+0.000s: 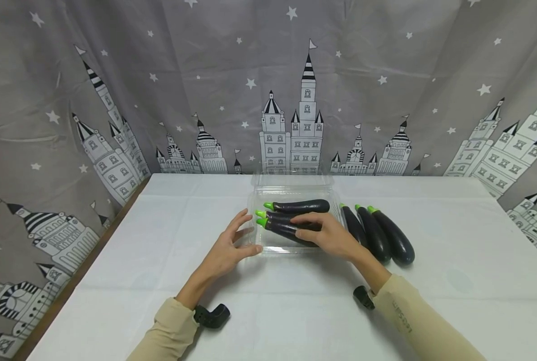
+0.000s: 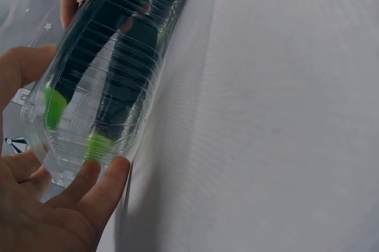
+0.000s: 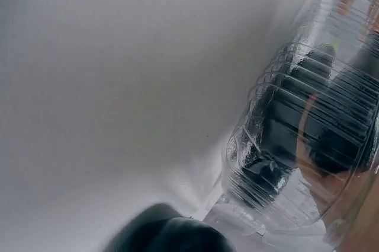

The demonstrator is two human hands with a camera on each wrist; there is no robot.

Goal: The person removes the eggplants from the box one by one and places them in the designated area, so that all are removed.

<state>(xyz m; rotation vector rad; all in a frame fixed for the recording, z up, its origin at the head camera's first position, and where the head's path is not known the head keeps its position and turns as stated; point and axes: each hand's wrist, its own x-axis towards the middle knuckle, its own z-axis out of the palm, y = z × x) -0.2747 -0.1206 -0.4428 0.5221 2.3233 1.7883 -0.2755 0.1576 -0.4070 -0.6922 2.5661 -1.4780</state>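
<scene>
In the box (image 1: 286, 249), the middle eggplant (image 1: 277, 216) lay gripped beneath the right hand (image 1: 330, 233), while the left hand (image 1: 227, 250), fingers spread, touched the box.

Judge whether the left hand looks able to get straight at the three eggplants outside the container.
Probably not: the left hand is at the left end of the clear container; the three eggplants lie past its right side, with the right hand in between.

Head view: evenly bright, sharp at centre
Castle-print curtain (image 1: 205, 55): print leans outward toward both sides
Desk (image 1: 291, 311): pale, with soft diffuse shadows
Eggplants (image 1: 373, 235): small glossy highlights
Clear clamshell box (image 1: 286, 249): glare along ribs and rim
Wrist views: dimmer, greyer; right one hazy, its dark rounded shape (image 3: 172, 234) out of focus
</scene>
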